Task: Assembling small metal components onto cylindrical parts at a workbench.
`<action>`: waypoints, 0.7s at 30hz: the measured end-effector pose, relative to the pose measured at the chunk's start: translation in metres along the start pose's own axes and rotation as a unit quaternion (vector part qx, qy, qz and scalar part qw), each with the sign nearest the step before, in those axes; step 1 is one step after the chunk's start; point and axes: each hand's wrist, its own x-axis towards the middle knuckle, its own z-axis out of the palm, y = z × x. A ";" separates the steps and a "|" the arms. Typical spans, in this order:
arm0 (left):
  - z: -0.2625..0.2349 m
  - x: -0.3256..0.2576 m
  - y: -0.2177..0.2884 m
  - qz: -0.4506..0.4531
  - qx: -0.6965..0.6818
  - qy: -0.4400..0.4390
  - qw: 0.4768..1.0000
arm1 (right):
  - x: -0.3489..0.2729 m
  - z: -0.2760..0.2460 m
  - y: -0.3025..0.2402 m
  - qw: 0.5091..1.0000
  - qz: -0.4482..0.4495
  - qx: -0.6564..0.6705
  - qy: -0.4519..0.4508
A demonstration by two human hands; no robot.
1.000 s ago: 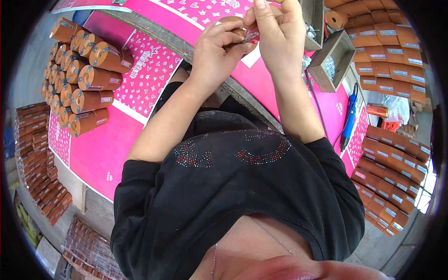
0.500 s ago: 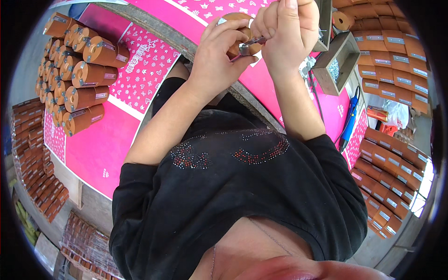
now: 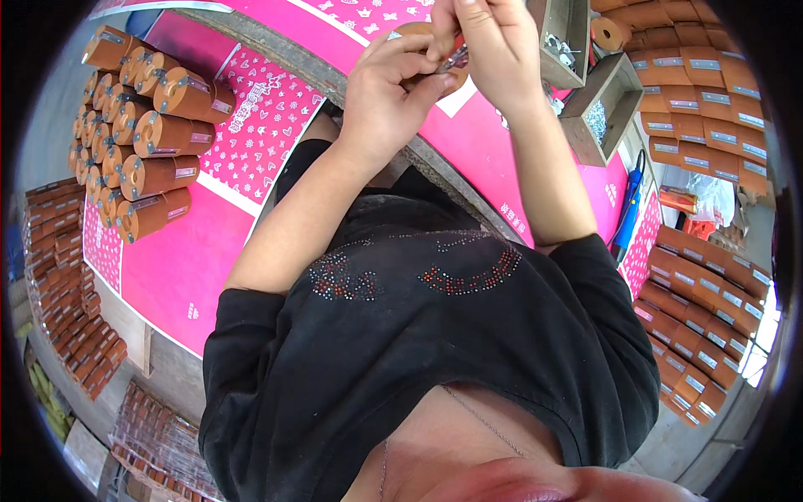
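Near the top middle, my left hand (image 3: 386, 94) is curled around an orange-brown round block (image 3: 415, 30), largely hidden by the fingers. My right hand (image 3: 500, 52) is close against it, thumb and fingers pinched together. A small dark metallic piece (image 3: 457, 58) shows between the two hands, too covered to name. On the left part of the pink-covered table, several similar orange-brown cylinders (image 3: 163, 134) with metal plates are stacked on their sides, their round ends facing left.
Two wooden boxes with small metal parts, the nearer one (image 3: 623, 96) and the farther one (image 3: 577, 25), stand right of my hands. A blue corded tool (image 3: 629, 209) lies beyond my right forearm. Stacked orange-brown blocks (image 3: 703, 309) rise along the right.
My right hand has come down and left from a raised fist, its fingers now nearer my left hand. The metal shank seen between the hands before is mostly covered.
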 end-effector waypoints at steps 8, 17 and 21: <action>-0.009 0.000 0.000 0.141 0.128 -0.012 0.982 | 0.011 -0.027 -0.048 0.773 0.121 -0.561 -0.272; -0.019 0.000 -0.007 0.180 0.147 -0.044 0.972 | 0.038 0.002 -0.104 0.724 0.245 -0.566 -0.309; -0.023 -0.001 -0.009 0.165 0.152 -0.033 0.974 | 0.035 0.004 -0.088 0.701 0.194 -0.596 -0.340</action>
